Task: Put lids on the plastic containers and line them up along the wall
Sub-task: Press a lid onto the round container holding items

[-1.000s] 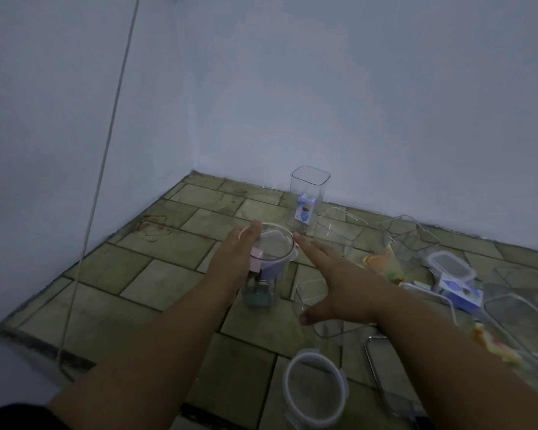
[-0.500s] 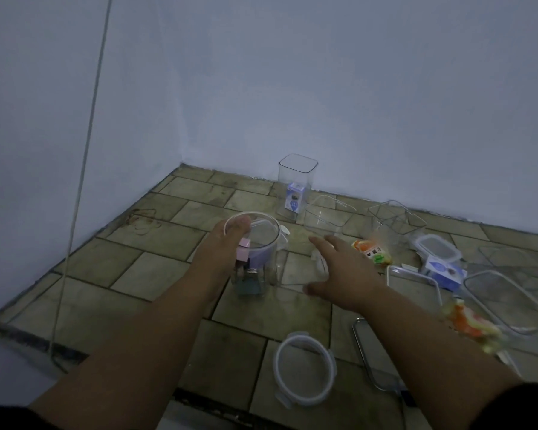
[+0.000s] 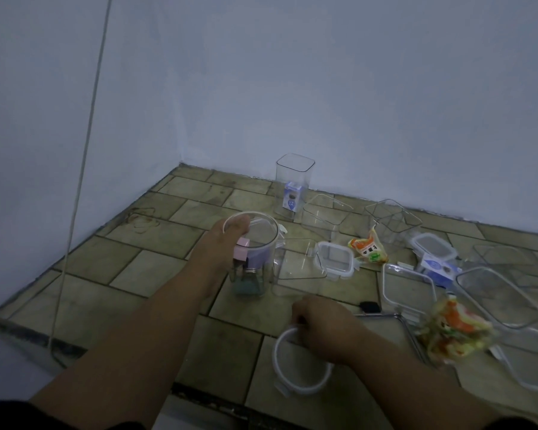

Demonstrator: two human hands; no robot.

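Our left hand [image 3: 221,248] grips the round container [image 3: 261,259]; our right hand [image 3: 326,328] grasps the round lid [image 3: 276,355] near the floor's front edge.

A person's left hand [image 3: 221,243] grips the rim of a round clear container [image 3: 252,252] on a tiled floor [image 3: 112,274]; the right hand [image 3: 320,327] grasps a round white lid [image 3: 280,367] nearby.

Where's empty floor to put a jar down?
Bare tiles lie between the left wall and the round jar, and in the corner beside the tall box. Right of the jar it's crowded: boxes, lids, snack packets.
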